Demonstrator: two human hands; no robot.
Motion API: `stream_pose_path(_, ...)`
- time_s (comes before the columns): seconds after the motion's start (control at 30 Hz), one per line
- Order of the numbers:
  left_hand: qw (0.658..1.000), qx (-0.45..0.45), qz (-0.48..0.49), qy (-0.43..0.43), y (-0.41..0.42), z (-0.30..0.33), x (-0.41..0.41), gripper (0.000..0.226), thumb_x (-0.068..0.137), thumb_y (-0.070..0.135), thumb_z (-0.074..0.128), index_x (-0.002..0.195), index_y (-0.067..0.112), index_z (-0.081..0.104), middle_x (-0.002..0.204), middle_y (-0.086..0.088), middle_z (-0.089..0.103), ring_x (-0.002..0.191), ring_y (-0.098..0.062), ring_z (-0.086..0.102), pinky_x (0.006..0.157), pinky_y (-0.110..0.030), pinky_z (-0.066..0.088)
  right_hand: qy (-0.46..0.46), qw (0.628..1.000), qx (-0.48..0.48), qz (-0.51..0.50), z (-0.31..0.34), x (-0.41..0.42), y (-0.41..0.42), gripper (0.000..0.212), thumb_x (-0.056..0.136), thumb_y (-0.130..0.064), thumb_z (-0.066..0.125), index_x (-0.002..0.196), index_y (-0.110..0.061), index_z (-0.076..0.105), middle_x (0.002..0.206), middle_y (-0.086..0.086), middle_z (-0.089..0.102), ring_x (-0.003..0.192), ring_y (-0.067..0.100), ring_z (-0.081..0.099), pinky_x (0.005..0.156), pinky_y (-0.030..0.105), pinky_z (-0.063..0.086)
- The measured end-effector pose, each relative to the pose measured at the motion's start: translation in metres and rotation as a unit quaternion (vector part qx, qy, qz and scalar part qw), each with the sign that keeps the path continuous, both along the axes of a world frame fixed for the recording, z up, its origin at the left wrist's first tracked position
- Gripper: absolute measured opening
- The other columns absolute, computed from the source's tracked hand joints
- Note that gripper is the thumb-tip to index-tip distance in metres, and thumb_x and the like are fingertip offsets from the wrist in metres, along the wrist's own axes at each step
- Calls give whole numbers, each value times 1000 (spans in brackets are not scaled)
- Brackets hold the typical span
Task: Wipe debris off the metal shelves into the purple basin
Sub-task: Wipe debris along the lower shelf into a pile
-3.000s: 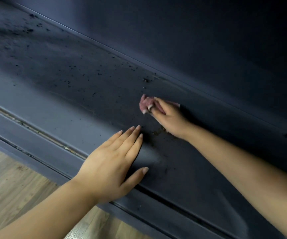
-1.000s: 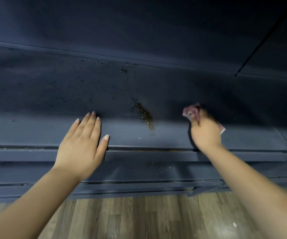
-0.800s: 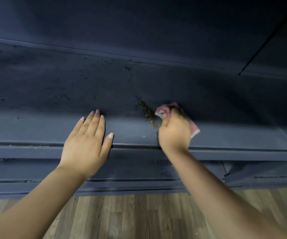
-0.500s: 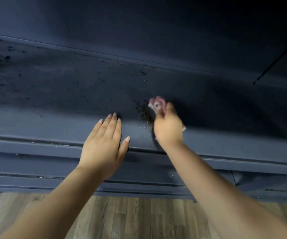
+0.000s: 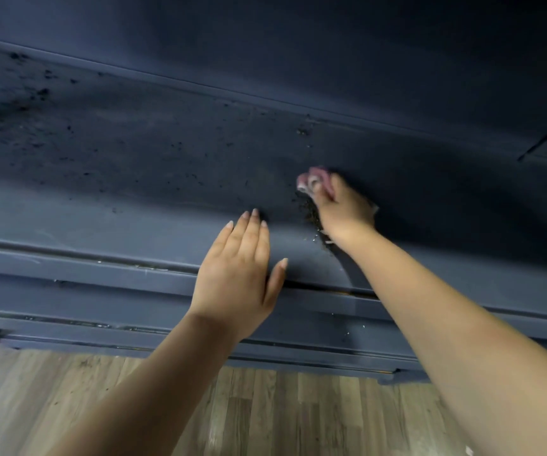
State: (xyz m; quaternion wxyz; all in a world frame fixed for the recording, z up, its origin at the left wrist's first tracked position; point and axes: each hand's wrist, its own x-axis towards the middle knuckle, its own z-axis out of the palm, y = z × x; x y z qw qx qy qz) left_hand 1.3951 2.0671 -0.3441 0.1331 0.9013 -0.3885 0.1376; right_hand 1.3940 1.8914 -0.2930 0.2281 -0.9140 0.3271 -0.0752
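Head camera, looking down over both forearms: we are partway through clearing the dark metal shelf (image 5: 134,199), and by our reckoning most of the job is still ahead. Black specks of debris (image 5: 40,93) lie scattered across the far left of the surface and in a looser trail toward the middle, while a gathered brown pile (image 5: 311,217) sits just beside our right hand (image 5: 343,209), near the shelf's front lip. A few pale crumbs show on the front rail (image 5: 347,330) below that pile. The stretch of shelf to the right of the hand looks free of specks, though it lies in deep shadow and we cannot be sure. Our right hand is clenched around a bunched pink cloth (image 5: 315,181), fingers curled over it and pressing it to the shelf at the far end of the pile. Our left hand (image 5: 237,274) lies flat with straight fingers together and thumb spread, palm resting on the shelf's front edge, holding nothing. The purple basin is nowhere in this view; only wood-look flooring (image 5: 265,406) shows under the shelving, so the pile has yet to be swept into anything.
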Motion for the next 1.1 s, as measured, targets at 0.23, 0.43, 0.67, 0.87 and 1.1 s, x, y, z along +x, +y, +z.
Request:
stream_pose_path(0.23,1000,12,-10,5,2,3,0,73,101,39,8,125,-11,55,131,-25,54,124,-35,53,108,-38,24,-63,990,108,71,11,1,9,33,100,-40,36,126,-24,51,118,3,61,102,25,59,89,42,49)
stream_pose_path(0.43,1000,4,-12,-25,37,12,18,63,95,38,28,128,-10,53,135,-26,51,127,-36,49,107,-39,24,-106,988,0,-112,-14,-83,-30,44,90,-56,30,108,-24,55,96,7,66,81,33,64,83,40,49)
stream_pose_path(0.67,1000,29,10,0,57,5,34,62,96,35,26,125,-13,54,131,-28,53,123,-39,52,108,-38,24,-184,960,-158,-142,-29,-41,29,17,93,-14,50,84,-4,60,86,18,64,81,34,60,72,35,33)
stream_pose_path(0.87,1000,12,9,0,56,4,34,61,93,34,31,123,-13,55,129,-29,54,121,-39,54,107,-39,26,-230,957,-168,-53,-31,33,95,27,78,-21,46,75,-4,65,76,12,68,72,29,67,74,29,33)
stream_pose_path(1.1,1000,23,-10,-10,60,6,36,62,93,37,31,124,-10,56,130,-25,56,122,-36,54,106,-38,25,-147,989,12,28,-18,20,80,30,100,-28,39,114,-7,55,109,15,63,101,32,58,88,38,44)
